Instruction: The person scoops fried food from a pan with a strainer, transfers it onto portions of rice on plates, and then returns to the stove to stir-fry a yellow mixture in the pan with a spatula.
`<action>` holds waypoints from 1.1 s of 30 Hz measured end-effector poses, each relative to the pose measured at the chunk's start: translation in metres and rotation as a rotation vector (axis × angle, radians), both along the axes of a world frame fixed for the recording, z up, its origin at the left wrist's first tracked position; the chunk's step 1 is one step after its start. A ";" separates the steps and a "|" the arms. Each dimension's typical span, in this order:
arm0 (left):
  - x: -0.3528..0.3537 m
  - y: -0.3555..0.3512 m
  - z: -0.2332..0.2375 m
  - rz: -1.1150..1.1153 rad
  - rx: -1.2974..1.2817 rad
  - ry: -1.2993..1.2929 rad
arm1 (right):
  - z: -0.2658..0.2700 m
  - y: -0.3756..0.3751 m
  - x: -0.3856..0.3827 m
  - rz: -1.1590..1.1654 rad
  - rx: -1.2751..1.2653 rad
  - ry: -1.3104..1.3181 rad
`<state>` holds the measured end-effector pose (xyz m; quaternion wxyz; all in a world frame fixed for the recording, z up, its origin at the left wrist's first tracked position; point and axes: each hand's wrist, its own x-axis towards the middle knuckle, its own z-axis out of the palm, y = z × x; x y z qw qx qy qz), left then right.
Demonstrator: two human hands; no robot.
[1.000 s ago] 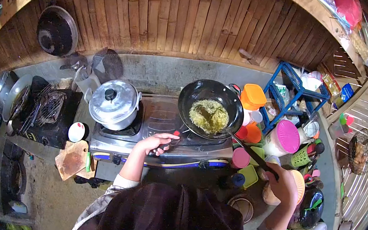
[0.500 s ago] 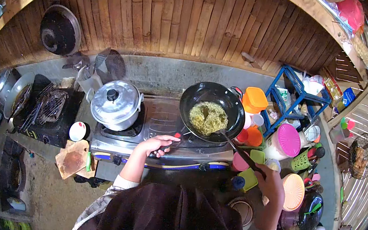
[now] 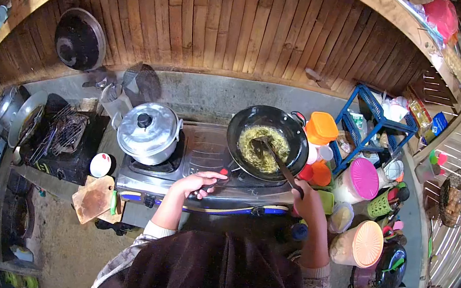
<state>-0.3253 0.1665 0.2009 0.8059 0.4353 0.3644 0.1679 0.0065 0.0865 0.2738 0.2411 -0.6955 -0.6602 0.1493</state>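
A black wok (image 3: pixel 239 119) sits on the right side of the stove, with yellowish shredded food in bubbling oil (image 3: pixel 274 141). My left hand (image 3: pixel 197 183) is closed around the wok's long handle (image 3: pixel 223 172), black with a red part, at the stove's front edge. In my right hand (image 3: pixel 311 204) is the end of a dark-handled spatula (image 3: pixel 281 165). Its blade rests in the middle of the food, and the shaft slants over the wok's front right rim. The blade's lower edge is hidden in the food.
A lidded aluminium pot (image 3: pixel 146 139) stands on the left burner of the stove (image 3: pixel 207 141). Plastic tubs, such as a pink-lidded container (image 3: pixel 364 179), crowd the right side near a blue rack (image 3: pixel 369 113). A cutting board (image 3: pixel 94 199) with a green-handled knife (image 3: pixel 114 202) lies front left.
My right hand has moved left and up, closer to the wok. The spatula's blade has gone from the wok's front right edge to the middle of the food. My left hand keeps its grip.
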 end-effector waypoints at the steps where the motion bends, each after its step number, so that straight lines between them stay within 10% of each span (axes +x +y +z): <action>1: 0.000 0.000 0.000 -0.001 -0.002 0.001 | -0.004 0.005 -0.003 -0.013 0.026 0.023; 29: -0.001 -0.006 0.005 0.001 0.023 0.022 | -0.091 -0.014 0.049 -0.007 0.226 0.201; 33: -0.003 -0.005 -0.001 -0.005 0.018 0.000 | -0.022 -0.060 0.026 -0.135 0.049 0.408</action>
